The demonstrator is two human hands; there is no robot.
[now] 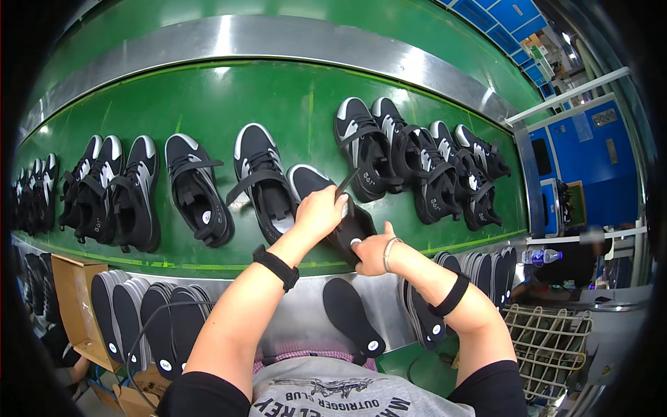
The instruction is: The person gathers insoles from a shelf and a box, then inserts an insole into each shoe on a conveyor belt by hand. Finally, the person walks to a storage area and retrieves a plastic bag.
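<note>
Here, a green conveyor belt [208, 104] curves across the view, and black-and-white sneakers lie on it in loose groups. Four sit close together at upper right [424, 163], their laces and straps overlapping, just beyond the hands. To the left lie one sneaker [264, 181] right beside the left hand, then another [198, 187], then a tight cluster of three [111, 191]; more follow at the far left edge, too bent and dark to count. The left hand [319, 212] has its fingers curled down into the opening of a black sneaker [333, 208] on the near edge of the belt, clamped on its upper, and that hand and wrist cover much of the shoe's middle. The right hand [372, 254] grips the heel end, fingers closed around it with the thumb on top. This shoe's long axis runs diagonally, the white-rimmed toe pointing up and left away from the person, the heel down and right toward the body. On the metal ledge [306, 313] below lies one loose black insole [351, 316], pointing roughly the same way. Stacks of insoles stand on edge at lower left [142, 316] and at lower right [479, 267]. A cardboard box [73, 306] sits at left, a wire basket [549, 344] at right, with a water bottle [542, 256] above it.
</note>
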